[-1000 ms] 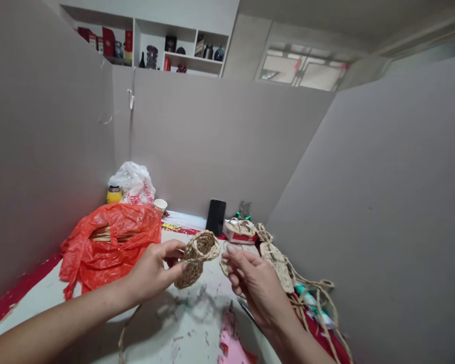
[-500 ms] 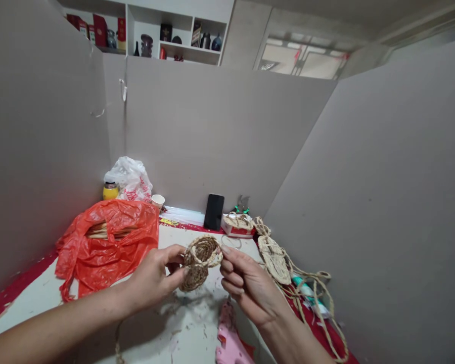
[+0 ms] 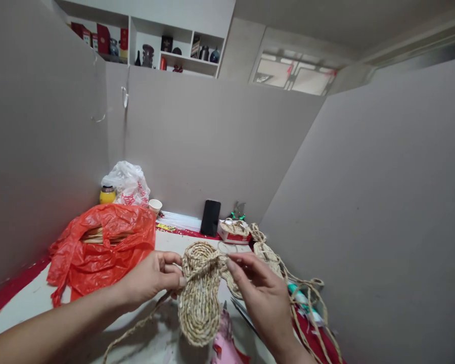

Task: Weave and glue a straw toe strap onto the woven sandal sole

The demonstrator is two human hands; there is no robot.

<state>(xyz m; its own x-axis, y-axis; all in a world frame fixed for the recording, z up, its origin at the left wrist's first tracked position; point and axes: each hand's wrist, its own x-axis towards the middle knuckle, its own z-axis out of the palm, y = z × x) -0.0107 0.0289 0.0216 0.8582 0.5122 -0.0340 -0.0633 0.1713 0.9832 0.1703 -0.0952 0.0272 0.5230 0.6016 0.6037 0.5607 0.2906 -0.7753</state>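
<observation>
A small woven straw sandal (image 3: 199, 298) hangs in front of me, sole facing me, with a twisted straw strap across its upper part. My left hand (image 3: 151, 278) pinches the sandal's left edge near the strap. My right hand (image 3: 261, 296) pinches the strap's right end between thumb and forefinger. A loose straw cord (image 3: 136, 326) trails from the sandal down to the left. Behind my right hand lies a second woven sandal (image 3: 267, 255) on the table.
An orange plastic bag (image 3: 98, 247) with straw sticks lies at the left. Behind it are a white bag (image 3: 127, 183), a yellow jar (image 3: 106, 194) and a paper cup (image 3: 155, 205). A black phone (image 3: 210, 217) leans on the grey partition. A pink glue gun (image 3: 227, 349) lies below the sandal.
The sandal has turned from end-on and bent to flat, with its whole sole facing me. My right hand has closed on the strap. The view has shifted slightly.
</observation>
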